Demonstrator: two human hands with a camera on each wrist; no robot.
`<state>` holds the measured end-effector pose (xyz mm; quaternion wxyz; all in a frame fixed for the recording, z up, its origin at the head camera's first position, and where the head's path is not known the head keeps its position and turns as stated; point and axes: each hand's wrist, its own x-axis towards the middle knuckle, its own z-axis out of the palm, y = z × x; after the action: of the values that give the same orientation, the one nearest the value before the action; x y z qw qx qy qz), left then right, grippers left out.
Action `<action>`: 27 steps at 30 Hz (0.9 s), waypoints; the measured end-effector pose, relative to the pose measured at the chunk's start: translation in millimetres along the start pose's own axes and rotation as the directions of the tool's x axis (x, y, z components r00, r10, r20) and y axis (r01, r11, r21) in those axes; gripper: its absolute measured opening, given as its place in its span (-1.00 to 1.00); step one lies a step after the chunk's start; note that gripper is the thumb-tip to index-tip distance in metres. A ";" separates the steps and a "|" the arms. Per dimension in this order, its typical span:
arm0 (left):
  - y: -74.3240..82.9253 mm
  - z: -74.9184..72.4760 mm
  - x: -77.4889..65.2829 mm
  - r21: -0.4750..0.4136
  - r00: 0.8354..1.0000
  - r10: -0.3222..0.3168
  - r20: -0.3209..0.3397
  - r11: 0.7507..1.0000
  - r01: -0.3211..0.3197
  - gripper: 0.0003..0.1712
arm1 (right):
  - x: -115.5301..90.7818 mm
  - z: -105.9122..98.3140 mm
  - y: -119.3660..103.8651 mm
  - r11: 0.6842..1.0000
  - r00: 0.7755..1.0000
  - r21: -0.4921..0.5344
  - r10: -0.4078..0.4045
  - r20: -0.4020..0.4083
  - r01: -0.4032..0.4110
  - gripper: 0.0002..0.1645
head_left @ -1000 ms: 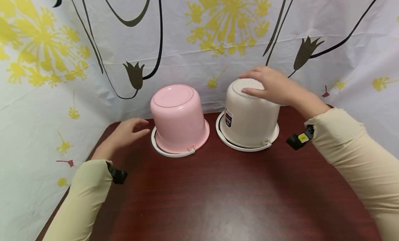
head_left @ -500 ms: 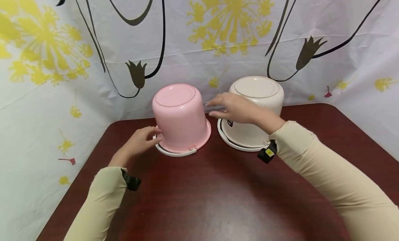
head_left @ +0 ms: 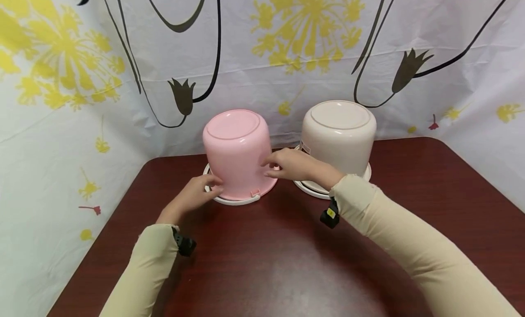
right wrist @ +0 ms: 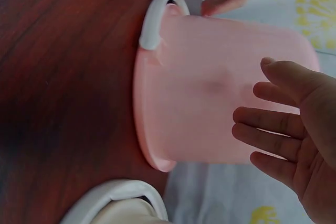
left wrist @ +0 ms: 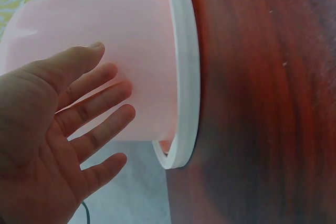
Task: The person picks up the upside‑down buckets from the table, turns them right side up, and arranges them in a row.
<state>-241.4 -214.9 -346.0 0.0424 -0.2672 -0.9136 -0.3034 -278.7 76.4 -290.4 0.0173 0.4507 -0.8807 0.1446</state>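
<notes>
The left hand (head_left: 193, 194) is just to the left of the pink bucket (head_left: 238, 157), near its lower wall. Its fingers are wide, straight and spread, with the thumb apart; they hold nothing, and I cannot tell whether a fingertip touches the plastic.

The pink bucket stands upside down on the tabletop (head_left: 279, 262), base up and rim down. Its white handle (head_left: 239, 201) lies along the left and front of the rim. Whatever the bucket may cover is hidden.

The right hand (head_left: 295, 164) is just to the right of the pink bucket, in front of the gap before the second bucket. Its fingers are nearly straight, the thumb set wide of them, and they grip nothing; contact with the wall is unclear.

To the right of the pink bucket, and apart from it, stands a cream bucket (head_left: 342, 141), also inverted, its inside hidden too. A label (head_left: 304, 147) shows on the side facing the pink one.

The step in hand looks like placing a hand at either side of the pink bucket. A firm hold would, I judge, call for even pressure from both palms, low on the wall.
</notes>
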 end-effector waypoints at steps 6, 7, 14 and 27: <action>3.0 7.5 2.9 -0.017 0.999 -0.015 0.046 1.000 0.015 -0.72 | 8.1 19.8 6.1 1.000 1.000 0.026 0.000 0.006 0.000 -0.79; 3.1 8.8 3.5 -0.020 0.998 -0.019 0.053 1.000 0.020 -0.72 | 9.1 22.4 7.0 1.000 1.000 0.024 0.001 0.007 -0.001 -0.82; 1.6 17.7 5.3 -0.062 0.995 -0.047 0.088 0.997 0.053 -0.74 | 11.8 38.3 14.6 0.999 0.999 0.042 0.017 0.039 -0.018 -0.91; -8.4 27.1 5.2 0.052 0.985 0.005 0.174 0.999 -0.014 -0.82 | 12.0 58.4 19.7 0.999 0.993 0.026 0.025 0.113 -0.028 -0.93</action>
<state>-247.9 -202.5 -371.2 -0.0287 -0.2957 -0.9203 -0.2544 -295.7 62.1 -349.1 -0.0406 0.4464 -0.8842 0.1312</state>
